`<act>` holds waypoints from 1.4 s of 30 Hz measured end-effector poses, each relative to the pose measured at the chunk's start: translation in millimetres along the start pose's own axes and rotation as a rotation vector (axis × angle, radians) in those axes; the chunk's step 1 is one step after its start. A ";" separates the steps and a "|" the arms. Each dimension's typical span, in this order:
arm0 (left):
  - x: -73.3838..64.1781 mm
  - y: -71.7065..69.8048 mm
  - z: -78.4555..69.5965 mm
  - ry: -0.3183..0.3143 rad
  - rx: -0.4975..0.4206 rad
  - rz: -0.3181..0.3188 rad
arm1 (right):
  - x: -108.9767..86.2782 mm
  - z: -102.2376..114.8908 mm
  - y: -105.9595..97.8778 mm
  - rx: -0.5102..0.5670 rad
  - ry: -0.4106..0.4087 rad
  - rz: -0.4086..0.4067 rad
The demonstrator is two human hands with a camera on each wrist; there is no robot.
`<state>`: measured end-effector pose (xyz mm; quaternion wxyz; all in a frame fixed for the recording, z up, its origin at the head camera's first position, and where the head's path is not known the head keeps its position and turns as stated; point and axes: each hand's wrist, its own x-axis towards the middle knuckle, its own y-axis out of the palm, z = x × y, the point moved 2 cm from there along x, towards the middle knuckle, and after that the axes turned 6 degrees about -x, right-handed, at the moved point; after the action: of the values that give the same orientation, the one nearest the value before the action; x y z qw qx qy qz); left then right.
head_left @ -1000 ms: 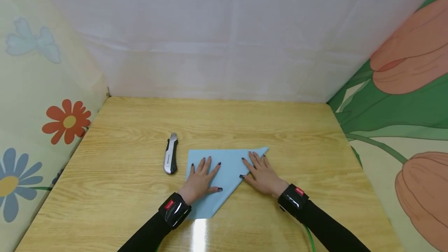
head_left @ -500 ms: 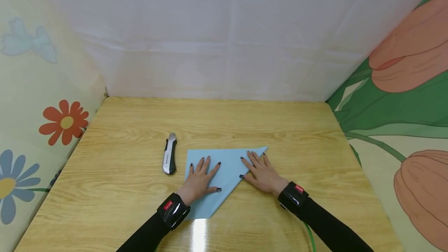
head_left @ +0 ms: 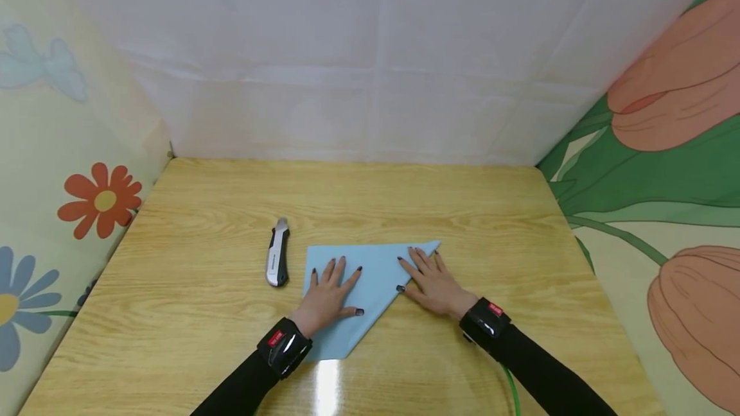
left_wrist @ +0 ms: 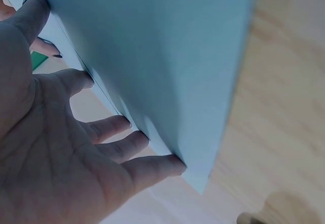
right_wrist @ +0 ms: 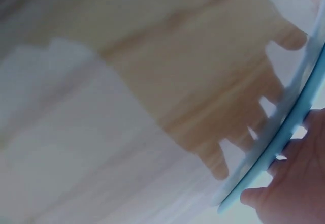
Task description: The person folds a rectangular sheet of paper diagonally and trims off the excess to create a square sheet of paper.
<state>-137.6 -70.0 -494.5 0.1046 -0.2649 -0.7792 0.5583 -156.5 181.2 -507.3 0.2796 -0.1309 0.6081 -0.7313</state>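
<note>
A light blue folded paper sheet [head_left: 376, 262] lies flat on the table, with a slanted folded edge on its right side and a pointed tip at the far right. Spread over its left part, my left hand [head_left: 325, 300] presses down with straight fingers. My right hand [head_left: 433, 286] rests across the slanted edge near the tip, its fingers extended onto the paper. In the left wrist view, the fingertips of the left hand [left_wrist: 76, 137] touch the paper's surface. The right wrist view shows the layered fold edge [right_wrist: 284, 137] beside the right hand [right_wrist: 297, 183].
A silver and black utility knife [head_left: 278, 254] lies left of the paper. The wooden table [head_left: 491, 223] is bounded by a white cloth [head_left: 370, 82] at the back and floral panels at both sides. A green cable [head_left: 512, 390] hangs by the right forearm.
The head view has shifted slightly, so the whole scene sits a little further left. Both hands keep their places on the paper.
</note>
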 end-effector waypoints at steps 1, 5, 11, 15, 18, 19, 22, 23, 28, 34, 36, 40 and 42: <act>0.4 0.1 0.5 -0.001 0.000 0.000 | -0.5 -2.1 0.1 -0.003 0.010 -0.001; 1.7 0.7 1.5 0.001 -0.003 -0.006 | -4.0 -10.1 0.0 0.001 0.035 -0.015; 0.1 -2.7 -2.1 -0.014 -0.014 0.010 | -7.7 -17.9 0.6 0.013 0.045 -0.014; -0.9 -0.8 -0.8 -0.020 -0.011 0.006 | -7.5 -16.1 -2.8 0.030 0.040 0.010; -1.1 0.6 -0.2 -0.017 -0.014 0.003 | -8.0 -15.2 -3.6 0.036 0.047 0.022; -1.1 1.0 -0.2 -0.015 -0.017 0.004 | -8.2 -15.0 -3.5 0.036 0.048 0.022; -0.8 2.0 0.0 -0.014 -0.025 0.010 | -9.0 -15.6 -2.3 0.030 0.045 0.011; -0.7 2.3 0.1 -0.014 -0.028 0.013 | -9.2 -15.7 -2.1 0.027 0.042 0.005; 0.2 0.6 -0.8 -0.005 -0.009 0.014 | -9.2 -17.1 -2.8 0.025 0.038 -0.015; 1.7 0.6 -1.6 0.012 0.015 0.025 | -9.6 -17.8 -2.7 0.019 0.054 0.007; 2.2 0.9 -1.3 0.005 0.022 0.041 | -9.5 -17.5 -2.7 0.020 0.054 0.011; 2.9 1.2 -0.8 -0.006 0.032 0.057 | -8.7 -18.1 -2.1 0.024 0.053 0.019; 2.8 0.7 -1.0 -0.007 0.033 0.058 | -8.8 -19.0 -1.4 0.036 0.057 0.017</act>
<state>-139.3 -67.5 -495.2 0.0900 -0.2836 -0.7622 0.5749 -159.8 201.9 -509.0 0.2708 -0.0996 0.6039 -0.7430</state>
